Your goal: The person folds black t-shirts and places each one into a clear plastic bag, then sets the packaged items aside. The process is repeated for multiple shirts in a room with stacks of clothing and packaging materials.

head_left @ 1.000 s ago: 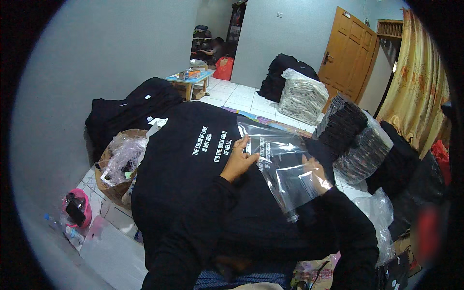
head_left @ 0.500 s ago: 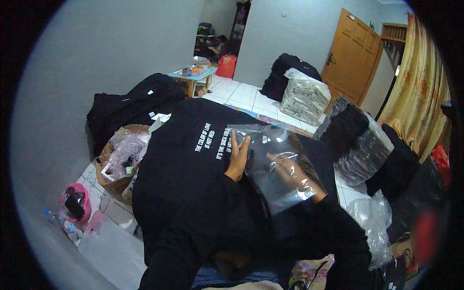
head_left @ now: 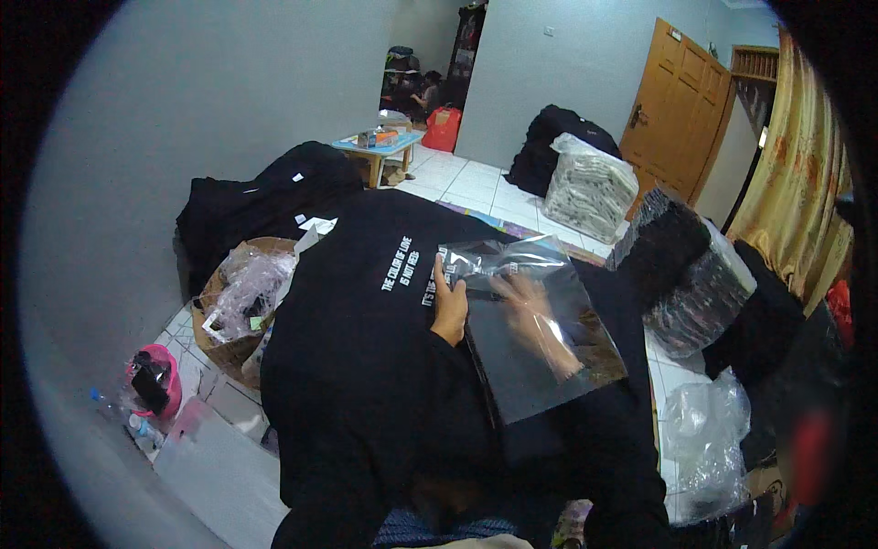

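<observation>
A large black garment [head_left: 338, 366] with white print on its upper part lies spread out in front of me. Above it is a clear plastic bag [head_left: 558, 393], glossy and tilted, with something dark showing behind or within it. My left hand [head_left: 448, 311] grips the bag's left edge, thumb against the plastic and fingers pointing up. Through the plastic I see my right hand [head_left: 526, 311], its fingers spread and stretched out flat; whether it is inside the bag or beneath it I cannot tell. Black sleeves cover both forearms.
At left are a black clothing pile [head_left: 265, 210], a carton of crumpled plastic [head_left: 212, 320] and a pink basket [head_left: 169, 375]. Bagged stacks [head_left: 590, 188] and wrapped black bundles [head_left: 695, 293] stand at right. Farther back are a low table [head_left: 380, 146] and a wooden door [head_left: 677, 110].
My right hand has shifted up and left behind the plastic, its fingers now more spread. The bag has opened out flatter and covers the wrist. The view has turned slightly.
</observation>
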Demonstrator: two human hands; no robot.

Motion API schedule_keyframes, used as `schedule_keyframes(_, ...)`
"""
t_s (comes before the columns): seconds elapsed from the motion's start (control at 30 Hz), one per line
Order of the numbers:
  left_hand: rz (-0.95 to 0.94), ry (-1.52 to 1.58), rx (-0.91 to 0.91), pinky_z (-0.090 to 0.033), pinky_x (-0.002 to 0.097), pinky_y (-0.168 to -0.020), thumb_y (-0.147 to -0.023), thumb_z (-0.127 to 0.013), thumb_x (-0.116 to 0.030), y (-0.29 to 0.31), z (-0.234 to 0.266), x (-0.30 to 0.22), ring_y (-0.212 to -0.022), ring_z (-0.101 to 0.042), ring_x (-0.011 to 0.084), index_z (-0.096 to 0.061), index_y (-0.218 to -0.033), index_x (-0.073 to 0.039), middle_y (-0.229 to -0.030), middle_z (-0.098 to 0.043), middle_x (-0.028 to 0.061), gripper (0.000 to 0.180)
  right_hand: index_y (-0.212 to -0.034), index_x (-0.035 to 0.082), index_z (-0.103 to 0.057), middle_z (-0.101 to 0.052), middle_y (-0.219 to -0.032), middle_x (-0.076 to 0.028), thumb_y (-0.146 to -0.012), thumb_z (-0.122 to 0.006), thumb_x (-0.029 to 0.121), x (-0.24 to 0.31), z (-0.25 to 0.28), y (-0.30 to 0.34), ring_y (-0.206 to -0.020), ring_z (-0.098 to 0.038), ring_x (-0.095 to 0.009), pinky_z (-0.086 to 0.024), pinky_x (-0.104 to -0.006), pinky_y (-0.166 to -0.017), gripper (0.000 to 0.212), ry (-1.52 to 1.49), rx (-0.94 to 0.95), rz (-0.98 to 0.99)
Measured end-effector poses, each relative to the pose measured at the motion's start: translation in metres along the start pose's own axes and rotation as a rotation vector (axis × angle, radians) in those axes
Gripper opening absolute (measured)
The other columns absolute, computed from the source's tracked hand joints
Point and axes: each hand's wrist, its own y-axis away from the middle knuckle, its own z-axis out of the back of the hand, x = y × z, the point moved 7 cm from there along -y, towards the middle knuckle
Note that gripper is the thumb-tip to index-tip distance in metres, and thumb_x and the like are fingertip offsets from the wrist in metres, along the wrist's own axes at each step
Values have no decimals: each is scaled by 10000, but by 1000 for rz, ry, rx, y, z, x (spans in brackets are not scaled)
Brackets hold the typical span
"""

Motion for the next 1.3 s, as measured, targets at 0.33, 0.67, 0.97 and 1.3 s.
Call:
schedule_keyframes(0.33, -18, -143, 199, -295, 273, -1066, -888, -413, -12, -11, -8, 0, -1290, -427, 217, -455, -1333, 64, -1386, -478, 141, 453, -1404, 337, -416, -182, -1506, -275, -929, -473, 358, -106, 3, 27, -1396, -188, -431, -201, -506, -1120, 479, 260, 38, -253)
schedule_keyframes(0.67, 170, 31, 213, -389, 263, -978, -879, -450, 69, -25, 2, 22, -1156, -500, 177, -451, -1343, 49, -1344, -487, 126, 464, -1426, 207, -386, -296, -1462, -264, -919, -527, 366, -59, 44, 126, -1330, -322, -433, -311, -475, -1072, 550, 243, -35, -331)
schedule_keyframes(0.97, 128, 220, 143, -327, 248, -1022, -917, -431, -33, -11, -6, 11, -1265, -436, 183, -467, -1346, 14, -1401, -460, 118, 433, -1422, 57, -347, -298, -1474, -229, -956, -473, 189, 40, 73, 154, -1373, -265, -396, -235, -488, -1112, 501, -146, 98, -283)
schedule_keyframes(1.3, 103, -30, 117, -434, 232, -887, -899, -405, 54, 5, -3, 8, -1031, -563, 145, -406, -1385, 26, -1317, -516, 153, 487, -1467, 210, -302, -176, -1556, -109, -925, -442, 475, 80, 10, 68, -1407, -169, -410, -103, -572, -1119, 620, -29, 357, 187)
